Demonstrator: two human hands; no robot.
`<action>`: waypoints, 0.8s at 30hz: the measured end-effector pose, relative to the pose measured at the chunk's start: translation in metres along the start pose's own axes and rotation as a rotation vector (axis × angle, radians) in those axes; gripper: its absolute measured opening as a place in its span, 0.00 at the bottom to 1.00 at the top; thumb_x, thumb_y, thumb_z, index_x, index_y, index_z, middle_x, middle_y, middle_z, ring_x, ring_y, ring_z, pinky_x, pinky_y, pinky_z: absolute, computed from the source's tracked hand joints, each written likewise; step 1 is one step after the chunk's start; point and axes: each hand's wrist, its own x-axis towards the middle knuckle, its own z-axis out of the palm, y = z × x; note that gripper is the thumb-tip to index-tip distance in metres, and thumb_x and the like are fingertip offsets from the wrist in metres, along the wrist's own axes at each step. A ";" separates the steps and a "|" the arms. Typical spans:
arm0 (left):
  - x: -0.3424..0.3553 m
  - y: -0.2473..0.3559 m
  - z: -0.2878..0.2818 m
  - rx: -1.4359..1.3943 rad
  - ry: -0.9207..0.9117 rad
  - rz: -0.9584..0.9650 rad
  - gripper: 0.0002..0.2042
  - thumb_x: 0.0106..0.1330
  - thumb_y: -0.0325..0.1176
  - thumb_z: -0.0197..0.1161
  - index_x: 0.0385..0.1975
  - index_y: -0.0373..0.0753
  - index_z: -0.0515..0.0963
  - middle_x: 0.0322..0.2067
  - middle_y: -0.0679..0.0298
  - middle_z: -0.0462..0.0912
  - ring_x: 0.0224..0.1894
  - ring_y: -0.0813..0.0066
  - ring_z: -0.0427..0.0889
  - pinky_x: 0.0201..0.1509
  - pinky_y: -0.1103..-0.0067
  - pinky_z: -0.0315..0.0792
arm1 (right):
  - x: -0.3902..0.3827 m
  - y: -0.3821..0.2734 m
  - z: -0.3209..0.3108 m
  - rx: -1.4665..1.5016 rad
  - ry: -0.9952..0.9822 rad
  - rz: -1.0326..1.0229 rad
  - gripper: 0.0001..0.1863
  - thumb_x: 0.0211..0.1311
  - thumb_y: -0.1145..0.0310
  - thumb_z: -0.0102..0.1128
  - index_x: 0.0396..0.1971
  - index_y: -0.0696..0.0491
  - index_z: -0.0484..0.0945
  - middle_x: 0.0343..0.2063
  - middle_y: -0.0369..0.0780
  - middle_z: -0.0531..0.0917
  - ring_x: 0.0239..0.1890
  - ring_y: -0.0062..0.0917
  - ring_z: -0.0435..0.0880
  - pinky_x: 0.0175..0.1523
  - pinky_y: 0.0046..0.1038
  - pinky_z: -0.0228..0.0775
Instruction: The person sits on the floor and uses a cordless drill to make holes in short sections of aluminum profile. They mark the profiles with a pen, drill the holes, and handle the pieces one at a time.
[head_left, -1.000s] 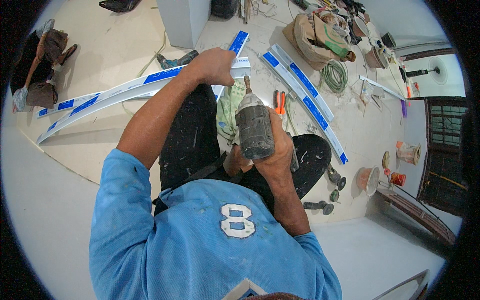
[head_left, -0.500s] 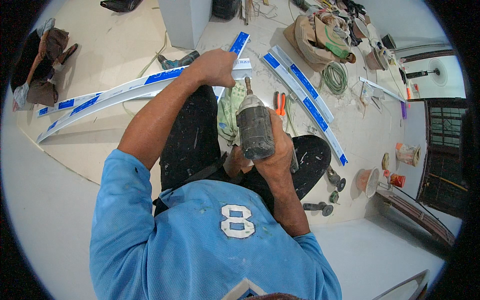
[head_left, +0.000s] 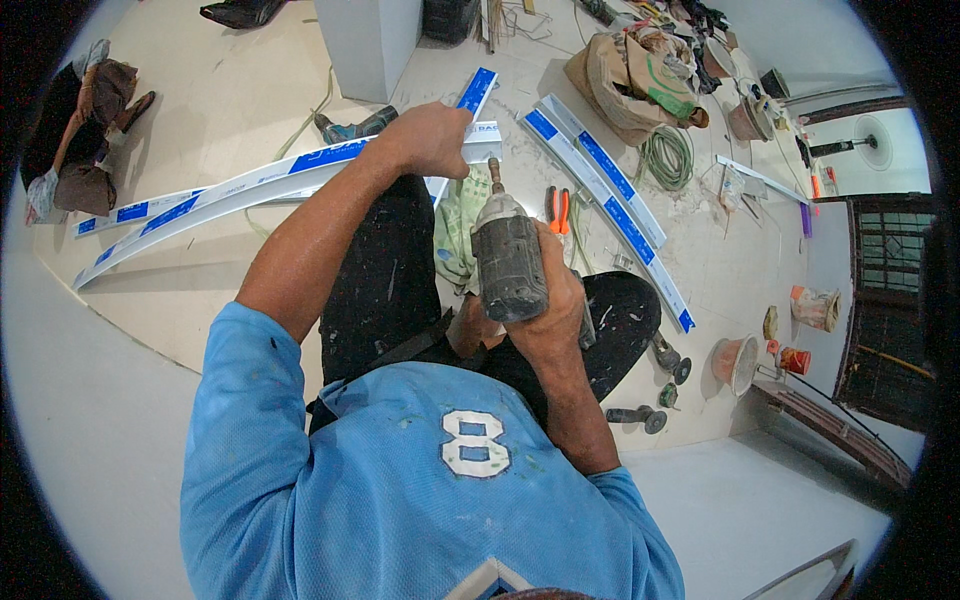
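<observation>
A long white metal profile [head_left: 200,206] with blue protective film stretches from the far left to the middle. My left hand [head_left: 432,140] is closed over its right end. In my right hand [head_left: 556,310] is a dark, worn power drill [head_left: 510,265], its bit pointing away from me. The bit's tip is at the profile's end; whether it touches cannot be made out. Under that end another blue-and-white strip [head_left: 477,92] crosses at an angle. A pale green cloth [head_left: 456,240] lies between my knees, and orange-handled pliers [head_left: 558,210] rest right of the drill.
Two more profiles [head_left: 622,215] lie to the right. A teal drill [head_left: 352,124] sits beyond my left hand, near a pillar [head_left: 365,45]. Sacks [head_left: 620,85], a coiled hose [head_left: 668,158], angle grinders [head_left: 640,416] and buckets [head_left: 737,362] are at right. Another person [head_left: 85,130] is at far left.
Almost nothing differs. The profile's right end and my left hand have shifted very slightly nearer me; the drill stays at that end.
</observation>
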 end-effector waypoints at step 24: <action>0.000 0.000 0.002 0.010 -0.005 -0.019 0.26 0.50 0.41 0.76 0.46 0.27 0.84 0.39 0.38 0.90 0.44 0.40 0.91 0.53 0.57 0.85 | -0.001 -0.003 -0.001 0.013 -0.015 0.040 0.44 0.58 0.62 0.83 0.71 0.59 0.69 0.48 0.55 0.90 0.49 0.47 0.94 0.53 0.43 0.87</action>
